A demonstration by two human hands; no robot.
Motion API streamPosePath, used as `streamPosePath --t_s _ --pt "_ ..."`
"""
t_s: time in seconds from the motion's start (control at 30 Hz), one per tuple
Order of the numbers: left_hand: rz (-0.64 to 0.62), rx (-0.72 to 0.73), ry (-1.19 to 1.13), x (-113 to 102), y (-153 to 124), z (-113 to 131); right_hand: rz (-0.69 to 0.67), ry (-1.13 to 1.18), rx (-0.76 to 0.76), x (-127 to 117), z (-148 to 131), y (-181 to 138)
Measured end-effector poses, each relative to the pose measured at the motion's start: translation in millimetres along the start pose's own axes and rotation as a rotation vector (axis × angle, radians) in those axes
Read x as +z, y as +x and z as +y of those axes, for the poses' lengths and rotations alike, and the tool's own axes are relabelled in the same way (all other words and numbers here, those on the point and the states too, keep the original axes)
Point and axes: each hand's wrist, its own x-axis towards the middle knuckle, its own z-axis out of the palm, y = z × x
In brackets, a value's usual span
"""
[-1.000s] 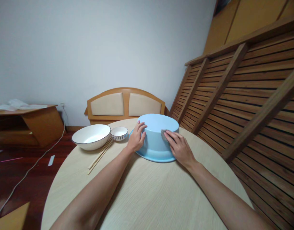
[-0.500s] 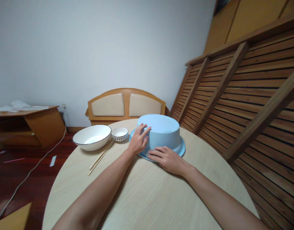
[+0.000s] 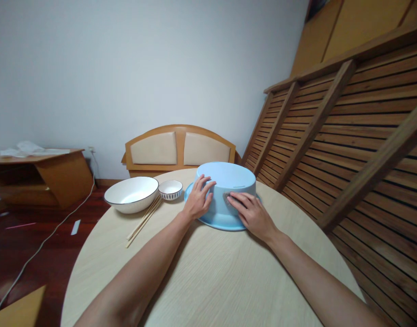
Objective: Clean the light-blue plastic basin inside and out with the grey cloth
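Observation:
A light blue plastic basin (image 3: pixel 225 175) stands upside down on the round wooden table (image 3: pixel 208 281). My left hand (image 3: pixel 198 200) rests with spread fingers on the basin's left side and the edge of its upturned bottom. Pressed to the front wall of the basin is a grey scouring ball (image 3: pixel 226 197), apparently steel wool, mostly covered by the fingers of my right hand (image 3: pixel 254 215), which are closed over it.
Left of the basin are a small striped bowl (image 3: pixel 170 190), a large white bowl (image 3: pixel 131 195) with a dark rim, and several wooden chopsticks (image 3: pixel 144 222). A slatted wooden frame (image 3: pixel 331 136) leans at the right. Behind the table is a headboard (image 3: pixel 179 150).
My right hand has moved the scouring ball up and to the right, from the basin's rim onto its side wall. My left hand and the basin stay in place.

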Motion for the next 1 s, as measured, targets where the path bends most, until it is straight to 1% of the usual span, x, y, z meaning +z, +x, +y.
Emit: streamPosePath --t_s 0.17,0.3,0.37,0.47,0.63,0.7,0.73,0.8,0.93,1.0 --pt "0.007 -0.010 -0.018 0 1 0 -0.203 0.109 -0.182 5 -24 5" --pt "0.049 -0.040 -0.024 -1 2 -2 -0.291 0.209 -0.222 5 -36 9" --pt "0.060 -0.056 -0.029 -2 2 -4 -0.293 0.213 -0.215 2 -35 10" --pt "0.064 -0.067 -0.035 -3 3 -5 -0.204 0.136 -0.141 -1 -28 8" --pt "0.090 -0.068 -0.042 -3 3 -3 0.062 -0.013 0.085 0 -16 5" --pt "0.088 -0.075 -0.041 -2 3 -3 0.106 -0.042 0.129 1 -15 5" --pt "0.085 -0.079 -0.040 -2 3 -3 0.102 -0.049 0.128 1 -15 5" --pt "0.079 -0.079 -0.039 -2 2 -3 0.052 -0.043 0.075 2 -16 5" --pt "0.073 -0.074 -0.026 -3 1 -3 -0.133 0.040 -0.154 4 -26 6" --pt "0.057 -0.069 -0.006 -4 1 -2 -0.206 0.093 -0.231 5 -32 8"
